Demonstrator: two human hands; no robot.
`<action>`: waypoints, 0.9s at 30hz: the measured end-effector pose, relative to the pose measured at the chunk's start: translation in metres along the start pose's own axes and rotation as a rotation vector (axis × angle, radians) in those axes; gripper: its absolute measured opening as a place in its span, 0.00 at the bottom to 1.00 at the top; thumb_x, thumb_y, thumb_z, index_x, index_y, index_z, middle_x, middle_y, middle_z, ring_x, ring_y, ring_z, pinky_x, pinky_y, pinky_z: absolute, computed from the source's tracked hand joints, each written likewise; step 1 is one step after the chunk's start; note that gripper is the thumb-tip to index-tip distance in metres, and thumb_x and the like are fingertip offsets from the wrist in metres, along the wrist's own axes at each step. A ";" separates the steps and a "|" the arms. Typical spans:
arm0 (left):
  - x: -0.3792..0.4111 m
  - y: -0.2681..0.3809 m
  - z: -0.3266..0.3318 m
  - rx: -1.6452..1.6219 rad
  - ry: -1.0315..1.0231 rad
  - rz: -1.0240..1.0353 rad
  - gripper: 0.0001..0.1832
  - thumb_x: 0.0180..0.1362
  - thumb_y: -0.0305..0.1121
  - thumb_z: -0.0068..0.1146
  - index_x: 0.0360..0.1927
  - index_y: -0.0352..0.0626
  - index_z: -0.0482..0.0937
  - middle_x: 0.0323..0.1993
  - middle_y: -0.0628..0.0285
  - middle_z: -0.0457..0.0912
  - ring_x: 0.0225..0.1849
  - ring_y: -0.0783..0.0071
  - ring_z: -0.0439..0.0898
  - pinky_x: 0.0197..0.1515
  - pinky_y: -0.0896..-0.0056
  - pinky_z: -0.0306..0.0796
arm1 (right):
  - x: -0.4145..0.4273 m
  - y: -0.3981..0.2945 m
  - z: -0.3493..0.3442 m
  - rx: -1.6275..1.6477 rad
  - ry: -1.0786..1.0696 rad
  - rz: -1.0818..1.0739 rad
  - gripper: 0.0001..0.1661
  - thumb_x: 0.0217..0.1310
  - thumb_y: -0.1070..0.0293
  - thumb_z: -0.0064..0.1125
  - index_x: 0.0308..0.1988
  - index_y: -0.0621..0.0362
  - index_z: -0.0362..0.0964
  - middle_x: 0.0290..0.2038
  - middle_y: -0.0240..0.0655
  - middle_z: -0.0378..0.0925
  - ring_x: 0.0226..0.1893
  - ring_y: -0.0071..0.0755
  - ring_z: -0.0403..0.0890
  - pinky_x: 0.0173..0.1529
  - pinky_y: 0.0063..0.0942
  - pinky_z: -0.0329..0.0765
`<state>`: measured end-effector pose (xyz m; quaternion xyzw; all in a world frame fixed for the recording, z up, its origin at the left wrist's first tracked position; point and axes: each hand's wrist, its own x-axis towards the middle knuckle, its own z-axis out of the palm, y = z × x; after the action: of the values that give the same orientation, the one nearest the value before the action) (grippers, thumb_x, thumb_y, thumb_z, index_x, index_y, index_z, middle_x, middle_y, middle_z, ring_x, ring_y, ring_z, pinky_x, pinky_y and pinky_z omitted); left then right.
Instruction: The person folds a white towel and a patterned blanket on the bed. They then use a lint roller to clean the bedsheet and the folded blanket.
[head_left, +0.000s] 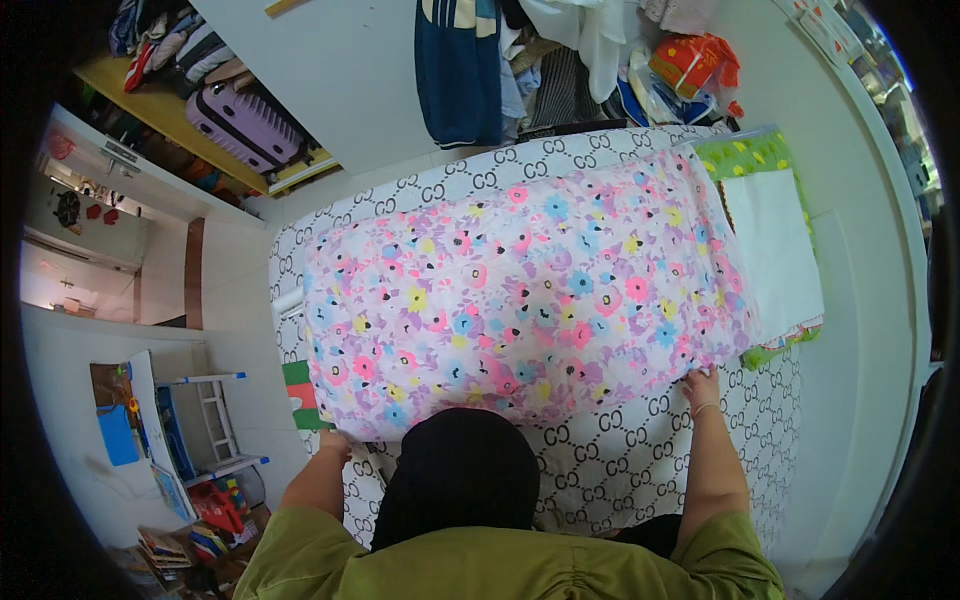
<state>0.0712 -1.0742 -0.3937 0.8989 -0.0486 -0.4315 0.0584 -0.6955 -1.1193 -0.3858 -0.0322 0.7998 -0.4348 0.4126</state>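
Note:
A floral quilt (510, 292) in pink, purple, blue and yellow lies spread out in a long rectangle on a bed sheet with a black-on-white pattern (615, 465). My left hand (336, 445) grips the quilt's near left corner, its fingers partly hidden. At the near right corner, my right hand (702, 388) pinches the quilt's edge between the fingers. Right of the quilt lie a white cloth (776, 247) and, under it, a green cloth with yellow spots (739, 154).
Clothes (459, 75) and a red bag (690, 64) are beyond the bed's far edge. A purple suitcase (244, 127) sits on a shelf at upper left. A stepladder (217, 420) stands at left. A wall (862, 300) borders the right.

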 end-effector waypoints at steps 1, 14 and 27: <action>0.010 -0.006 0.004 0.054 0.031 -0.029 0.23 0.58 0.43 0.46 0.56 0.55 0.58 0.40 0.60 0.73 0.32 0.64 0.75 0.32 0.57 0.69 | -0.003 0.005 0.000 -0.091 -0.018 0.036 0.45 0.51 0.74 0.52 0.65 0.48 0.39 0.35 0.35 0.72 0.32 0.34 0.75 0.32 0.30 0.73; -0.033 0.013 0.042 0.103 -0.023 0.101 0.19 0.57 0.45 0.49 0.50 0.49 0.68 0.30 0.62 0.75 0.24 0.68 0.73 0.26 0.64 0.68 | -0.103 0.055 0.111 -0.079 -0.416 0.514 0.16 0.62 0.60 0.49 0.45 0.57 0.66 0.36 0.37 0.76 0.35 0.36 0.79 0.40 0.30 0.77; -0.022 -0.087 -0.226 0.404 0.705 0.073 0.25 0.55 0.41 0.55 0.50 0.34 0.69 0.37 0.48 0.78 0.37 0.55 0.77 0.40 0.60 0.70 | -0.194 -0.013 -0.045 -0.714 -0.650 -0.100 0.19 0.56 0.66 0.58 0.45 0.64 0.68 0.36 0.36 0.75 0.37 0.28 0.76 0.43 0.26 0.73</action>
<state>0.2369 -0.9705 -0.2490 0.9828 -0.1413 -0.0764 -0.0907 -0.6032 -1.0178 -0.2410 -0.3445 0.7261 -0.1199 0.5829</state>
